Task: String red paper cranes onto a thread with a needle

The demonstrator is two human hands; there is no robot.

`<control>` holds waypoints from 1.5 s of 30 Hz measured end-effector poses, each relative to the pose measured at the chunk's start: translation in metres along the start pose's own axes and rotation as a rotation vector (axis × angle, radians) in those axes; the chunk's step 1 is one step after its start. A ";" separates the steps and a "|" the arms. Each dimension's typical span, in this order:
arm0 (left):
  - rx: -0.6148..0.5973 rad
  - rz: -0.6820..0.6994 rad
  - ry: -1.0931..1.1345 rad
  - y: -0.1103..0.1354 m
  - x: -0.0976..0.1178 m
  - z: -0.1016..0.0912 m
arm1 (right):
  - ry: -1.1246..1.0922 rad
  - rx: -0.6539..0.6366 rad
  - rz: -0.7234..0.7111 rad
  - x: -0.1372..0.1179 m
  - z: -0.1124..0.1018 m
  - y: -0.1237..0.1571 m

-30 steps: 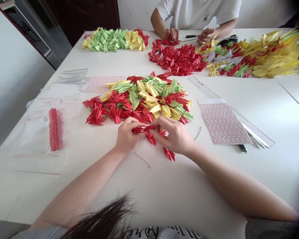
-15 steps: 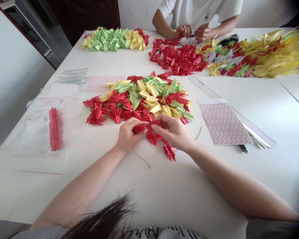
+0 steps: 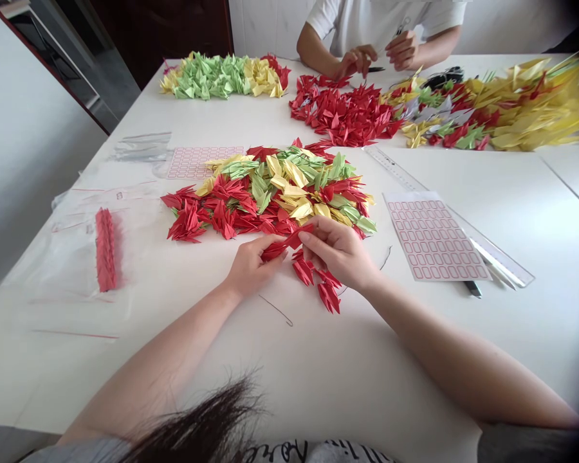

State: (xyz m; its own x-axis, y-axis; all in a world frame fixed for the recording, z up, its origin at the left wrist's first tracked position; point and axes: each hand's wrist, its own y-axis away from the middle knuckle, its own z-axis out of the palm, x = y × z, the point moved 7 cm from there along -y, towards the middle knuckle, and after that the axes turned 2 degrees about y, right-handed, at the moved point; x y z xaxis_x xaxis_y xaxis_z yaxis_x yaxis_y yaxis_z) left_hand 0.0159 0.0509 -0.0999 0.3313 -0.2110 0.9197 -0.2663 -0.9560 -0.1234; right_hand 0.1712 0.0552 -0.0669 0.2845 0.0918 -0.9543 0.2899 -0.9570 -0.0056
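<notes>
My left hand (image 3: pixel 255 262) is closed around a bundle of red folded-paper cranes (image 3: pixel 274 249), which lie flat and pressed together. The thumb and fingers of my right hand (image 3: pixel 336 249) pinch a red paper crane (image 3: pixel 294 238) at the right end of that bundle. Below my right hand, several loose red cranes (image 3: pixel 329 296) rest on the white table (image 3: pixel 289 373). Just beyond both hands spreads a pile of red, yellow and green paper cranes (image 3: pixel 289 186). A thin hooked wire (image 3: pixel 276 310) lies on the table near my left wrist.
On the left, a strip of red cranes (image 3: pixel 106 251) lies on clear plastic bags (image 3: pixel 67 257). To the right are a label sheet (image 3: pixel 437 238), a clear ruler (image 3: pixel 506 260) and a pen-like tool (image 3: pixel 473 289). Across the table, a co-worker's hands (image 3: pixel 359 61) are behind more crane piles (image 3: pixel 347 112).
My hands have drawn slightly apart, and the red crane in my right fingers is tilted up more. The co-worker's hands have separated, with the right-side one raised.
</notes>
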 end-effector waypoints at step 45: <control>0.001 0.059 -0.008 0.003 0.011 -0.001 | -0.031 -0.055 -0.067 0.003 0.004 -0.003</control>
State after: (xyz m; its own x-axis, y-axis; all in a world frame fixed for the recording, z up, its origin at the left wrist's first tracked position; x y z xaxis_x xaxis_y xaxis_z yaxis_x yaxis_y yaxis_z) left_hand 0.0178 0.0458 -0.0902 0.3226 -0.2685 0.9076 -0.2844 -0.9421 -0.1776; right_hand 0.1674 0.0577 -0.0711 0.2347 0.1453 -0.9612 0.3570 -0.9326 -0.0538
